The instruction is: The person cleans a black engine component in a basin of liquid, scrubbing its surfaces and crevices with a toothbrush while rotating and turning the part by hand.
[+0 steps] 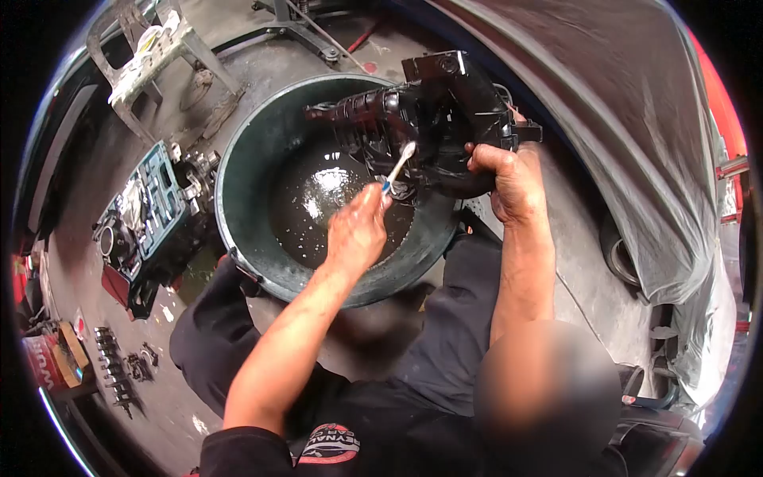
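My left hand (358, 226) is closed round the handle of a toothbrush (399, 165). The white bristle end lies against or just in front of a black engine part (453, 119). This part is bulky, glossy and ribbed, and is held tilted over a large dark green tub (226, 187). My right hand (513, 179) grips the part at its right side, thumb on the near face and other fingers mostly hidden behind. Dark liquid (306, 191) with foam or bubbles lies in the bottom of the tub.
An open toolbox (155, 199) stands left of the tub, near metal parts. A worn plastic chair (151, 71) is at the upper left. On the left floor lies a crankshaft (113, 370). A grey cover (628, 119) drapes the right side. My knees flank the tub.
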The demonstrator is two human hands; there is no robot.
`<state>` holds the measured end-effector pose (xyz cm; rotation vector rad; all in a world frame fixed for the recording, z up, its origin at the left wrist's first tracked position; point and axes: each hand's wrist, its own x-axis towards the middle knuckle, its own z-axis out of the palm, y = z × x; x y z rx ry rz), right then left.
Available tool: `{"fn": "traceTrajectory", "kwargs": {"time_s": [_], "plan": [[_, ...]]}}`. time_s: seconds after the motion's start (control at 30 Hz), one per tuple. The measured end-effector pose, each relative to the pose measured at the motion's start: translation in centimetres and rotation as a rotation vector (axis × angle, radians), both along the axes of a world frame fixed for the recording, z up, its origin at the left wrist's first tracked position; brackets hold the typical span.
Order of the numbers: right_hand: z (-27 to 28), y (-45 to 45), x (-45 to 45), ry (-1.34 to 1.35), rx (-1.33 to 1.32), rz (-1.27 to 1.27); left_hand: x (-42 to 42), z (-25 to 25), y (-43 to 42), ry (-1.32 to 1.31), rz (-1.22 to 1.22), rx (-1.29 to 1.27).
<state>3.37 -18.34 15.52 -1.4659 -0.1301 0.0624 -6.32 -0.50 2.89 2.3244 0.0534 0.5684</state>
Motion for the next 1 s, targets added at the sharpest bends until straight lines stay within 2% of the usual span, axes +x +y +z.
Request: {"fn": "traceTrajectory", "kwargs": {"time_s": [0.1, 0.17, 0.2, 0.3, 0.33, 0.43, 0.47, 0.5, 0.57, 0.63, 0.7, 0.8, 0.9, 0.93, 1.0], "plan": [[0.0, 0.0, 0.2, -0.01, -0.01, 0.025, 0.0, 0.3, 1.2, 0.04, 0.003, 0.08], [-0.2, 0.1, 0.0, -0.038, -0.039, -0.008, 2.6, -0.7, 3.8, -0.049, 0.061, 0.143], [-0.1, 0.4, -0.3, -0.019, -0.015, -0.027, 2.8, 0.3, 4.1, 0.021, 0.082, 0.143], [0.6, 0.6, -0.5, 0.057, 0.015, -0.067, 1.5, 0.1, 2.5, 0.035, -0.022, -0.045], [0.6, 0.4, -0.4, 0.052, 0.017, -0.047, 1.4, 0.1, 1.9, -0.079, -0.027, -0.01], [0.4, -0.4, 0.2, 0.037, 0.018, -0.036, 3.6, 0.1, 4.3, -0.128, -0.037, 0.009], [0.2, -0.3, 0.1, 0.043, 0.014, -0.056, 4.2, 0.4, 4.9, -0.153, 0.056, 0.066], [0.1, -0.1, -0.1, 0.049, 0.012, -0.074, 3.5, 3.1, 4.6, 0.087, 0.19, -0.069], [0.1, -0.1, 0.0, 0.039, 0.018, -0.074, 2.9, 0.9, 4.4, -0.063, 0.097, -0.041], [-0.1, -0.2, 0.4, 0.012, 0.011, -0.067, 1.8, -0.1, 2.9, -0.265, 0.01, 0.109], [0.0, 0.0, 0.6, 0.008, 0.012, -0.065, 1.8, 0.9, 2.2, -0.208, -0.027, 0.131], [-0.1, -0.4, -0.3, 0.04, 0.018, -0.06, 2.5, 2.2, 3.7, 0.105, -0.136, -0.004], [0.0, -0.2, 0.4, 0.003, -0.01, -0.06, 1.5, 1.9, 7.1, 0.378, -0.059, -0.147], [0.2, -0.3, 0.2, 0.018, 0.0, -0.069, 1.1, 2.5, 7.1, 0.428, 0.009, -0.286], [0.2, -0.6, 0.2, 0.031, 0.007, -0.059, 1.6, 4.2, 6.2, 0.358, -0.05, -0.179]]}}
